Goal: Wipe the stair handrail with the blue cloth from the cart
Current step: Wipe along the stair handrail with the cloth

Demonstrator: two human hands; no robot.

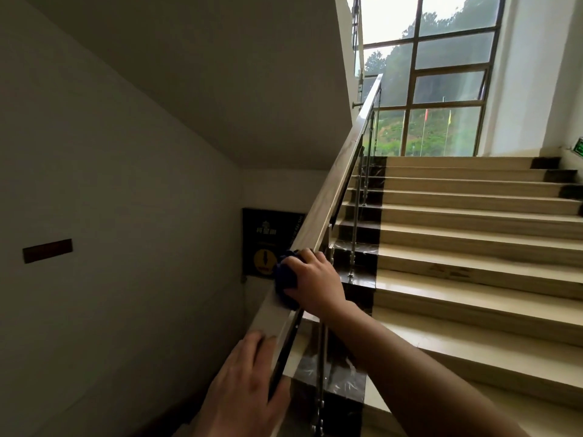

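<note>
The pale, flat-topped stair handrail (334,184) climbs from the bottom centre up toward the window. A bunched dark blue cloth (285,279) lies on its top, and my right hand (314,280) presses down on it, fingers curled over the cloth. Lower down the rail, my left hand (243,386) rests on the rail's top and grips its edge, a short way below the cloth. The cart is not in view.
Beige stairs with dark edge bands (473,234) rise on the right toward a large window (435,80). Thin metal balusters (355,241) stand under the rail. A grey wall (110,216) is on the left, with a dark poster (268,241) below the rail.
</note>
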